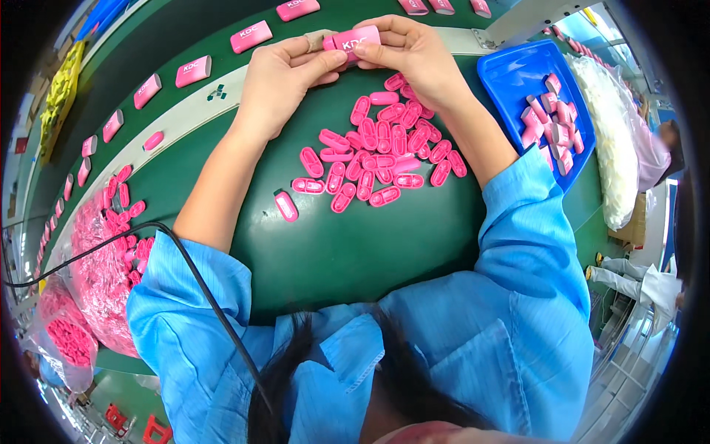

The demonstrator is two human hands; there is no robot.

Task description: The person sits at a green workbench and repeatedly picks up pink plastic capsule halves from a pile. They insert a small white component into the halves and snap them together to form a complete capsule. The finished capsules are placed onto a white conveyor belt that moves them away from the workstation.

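Over the far side of the green table I hold a pink flattened-tube shell [367, 35] with white lettering between both hands. My left hand [285, 78] is closed on its left end, where a deeper pink end piece shows, partly hidden by the fingers. One left finger wears a beige wrap [316, 39]. My right hand [414, 59] pinches the right end, its thumb lying on the front face. Below the hands lies a heap of small pink oval caps [383, 137], many with their hollow side up. A single pink cap [285, 206] rests apart, nearer to me.
A blue tray [497, 74] of pink shells stands at the right. Beyond a pale rail [177, 107], a row of pink shells [194, 71] lies on a green belt. Plastic bags of pink caps [103, 274] sit at the left. A black cable [196, 270] crosses my left sleeve.
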